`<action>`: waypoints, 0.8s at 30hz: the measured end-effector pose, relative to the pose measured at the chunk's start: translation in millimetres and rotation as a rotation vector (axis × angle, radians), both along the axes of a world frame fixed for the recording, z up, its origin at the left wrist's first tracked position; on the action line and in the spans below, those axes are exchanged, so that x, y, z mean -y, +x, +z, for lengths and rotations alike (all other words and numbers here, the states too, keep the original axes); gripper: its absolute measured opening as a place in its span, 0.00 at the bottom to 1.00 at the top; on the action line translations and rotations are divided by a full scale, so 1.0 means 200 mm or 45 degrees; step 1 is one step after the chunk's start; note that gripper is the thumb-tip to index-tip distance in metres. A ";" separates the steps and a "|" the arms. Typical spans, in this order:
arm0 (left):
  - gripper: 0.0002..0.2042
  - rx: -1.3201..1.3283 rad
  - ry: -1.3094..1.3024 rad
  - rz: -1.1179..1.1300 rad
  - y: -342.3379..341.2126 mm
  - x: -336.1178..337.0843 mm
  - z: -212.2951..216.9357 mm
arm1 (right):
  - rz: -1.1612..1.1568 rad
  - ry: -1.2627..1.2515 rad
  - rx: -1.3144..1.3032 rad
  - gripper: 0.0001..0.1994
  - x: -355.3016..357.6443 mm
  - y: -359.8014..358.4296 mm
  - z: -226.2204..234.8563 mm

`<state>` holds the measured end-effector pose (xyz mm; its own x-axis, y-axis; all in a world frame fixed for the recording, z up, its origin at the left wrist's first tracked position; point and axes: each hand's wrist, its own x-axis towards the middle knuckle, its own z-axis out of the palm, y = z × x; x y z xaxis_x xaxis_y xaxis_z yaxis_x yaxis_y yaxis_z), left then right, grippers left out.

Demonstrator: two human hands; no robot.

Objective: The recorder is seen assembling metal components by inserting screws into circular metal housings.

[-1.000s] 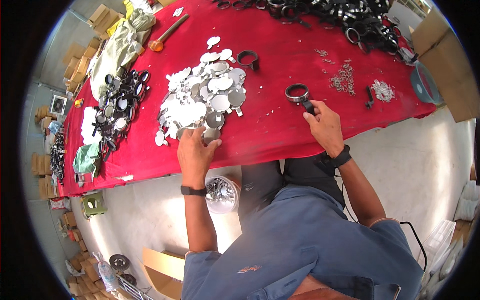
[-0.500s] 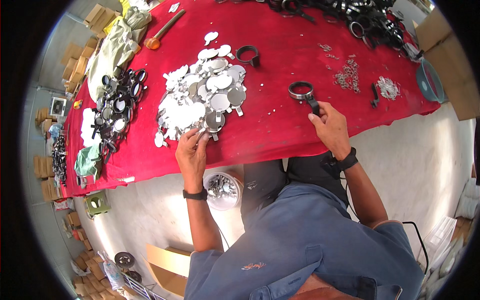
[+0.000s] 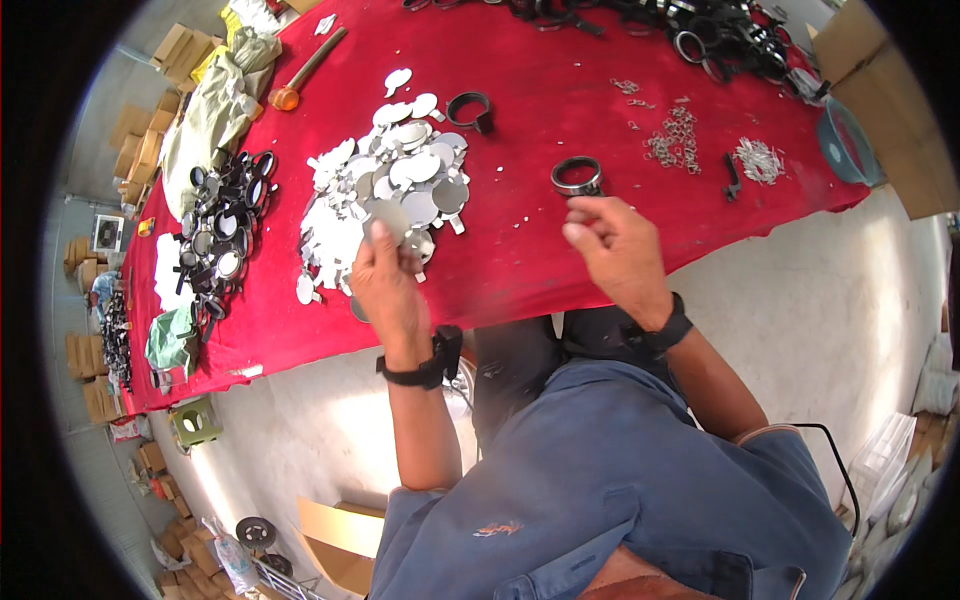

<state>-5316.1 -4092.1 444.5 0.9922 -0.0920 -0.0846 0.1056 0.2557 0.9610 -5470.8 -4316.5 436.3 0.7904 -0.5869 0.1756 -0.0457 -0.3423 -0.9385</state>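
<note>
My left hand (image 3: 390, 285) is raised at the near edge of a heap of pale round discs with short tabs (image 3: 335, 215). Its thumb and fingers are pinched on a grey disc (image 3: 386, 214), which overlaps the heap in view. My right hand (image 3: 625, 255) hovers by a black ring with a silvery inner band (image 3: 577, 177). The fingers of that hand are curved, with thumb and index apart and nothing visible between them. The ring's handle is hidden behind the fingers. Another black ring (image 3: 468, 111) lies just right of the heap.
Left of the heap sits a pile of black-framed round pieces (image 3: 225, 225). A mallet (image 3: 308, 70) lies farther back. On the right are small metal links (image 3: 676, 140), clear slivers (image 3: 760, 161), a black strip (image 3: 732, 178) and a blue-grey basin (image 3: 850, 145). More black rings (image 3: 690, 45) fill the far edge.
My left hand has lifted a disc off the heap's near edge. My right hand has released the ring's handle and risen slightly; the ring stays on the cloth. The whole view has shifted somewhat.
</note>
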 end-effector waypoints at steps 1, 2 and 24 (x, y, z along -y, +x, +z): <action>0.10 -0.065 -0.103 -0.089 0.01 0.05 -0.01 | 0.056 0.044 -0.004 0.15 -0.03 0.02 0.00; 0.09 -0.131 -0.206 -0.180 0.00 0.09 -0.02 | 0.111 0.087 -0.009 0.15 -0.07 0.03 0.01; 0.26 0.134 0.504 -0.642 -0.08 0.61 -0.18 | -0.266 -0.493 0.189 0.10 0.19 0.04 0.01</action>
